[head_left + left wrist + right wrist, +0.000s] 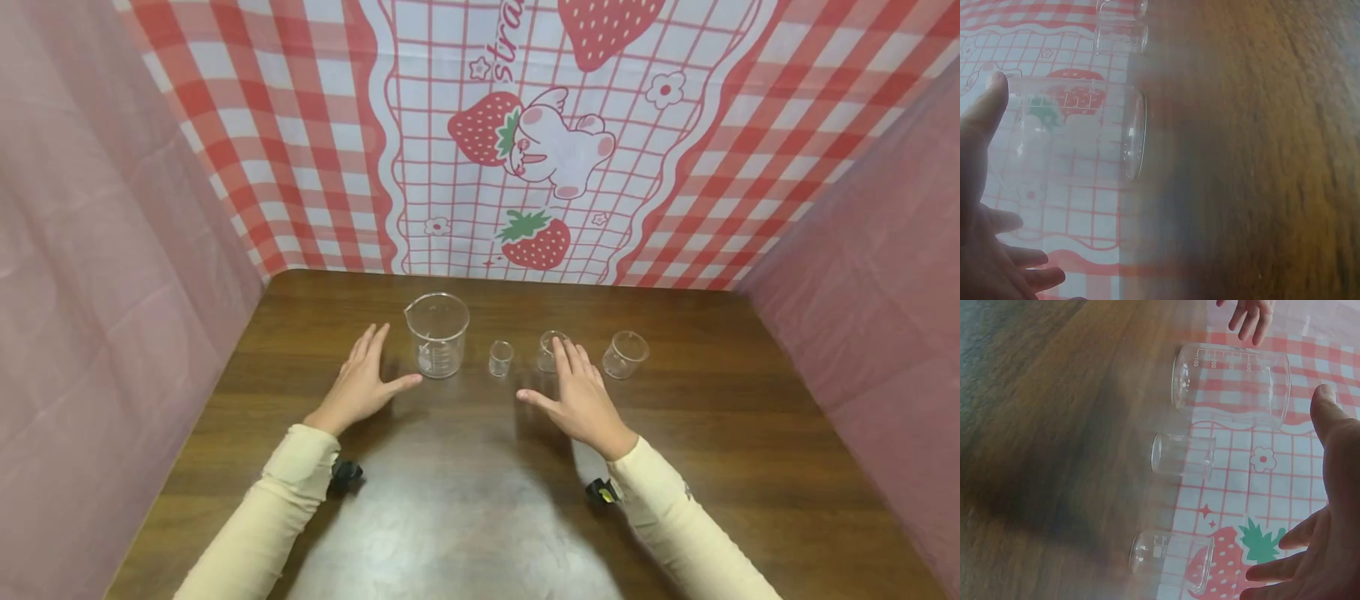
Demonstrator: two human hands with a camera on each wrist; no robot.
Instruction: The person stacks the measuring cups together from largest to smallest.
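- you're holding nothing in either hand. left hand (360, 383): fingers extending, thumb standing wide. right hand (583, 404): fingers lying fairly straight, thumb standing wide to the left.
- four clear glass beakers are standing upright in a row on the far part of the table (720, 442): large beaker (438, 354) at left, then smallest beaker (501, 358), then third beaker (547, 358) partly hiding beyond your right fingertips, then end beaker (626, 358) at right.
- left thumb is sitting right at the large beaker's near left edge in the head view; contact, can't tell. if you're swinging that thumb right, you're probably shoving the glass toward its smallest neighbour.
- right index is overlapping the third beaker's rim in the head view, but the right wrist view is showing a gap. if you're dropping the hand straight down, you're likely catching the rim and tipping it.
- your own fingers are blocking part of that beaker, so you're risking a bad distance guess.
- end beaker is standing just right of your right fingers. a rightward sweep is what would be clipping it.
- smallest beaker is standing between your hands, looking easiest to topple; closing both inward too fast would be the cause.
- clear walls are blending into the patterned cloth (442, 167), so you're risking misreading edges.
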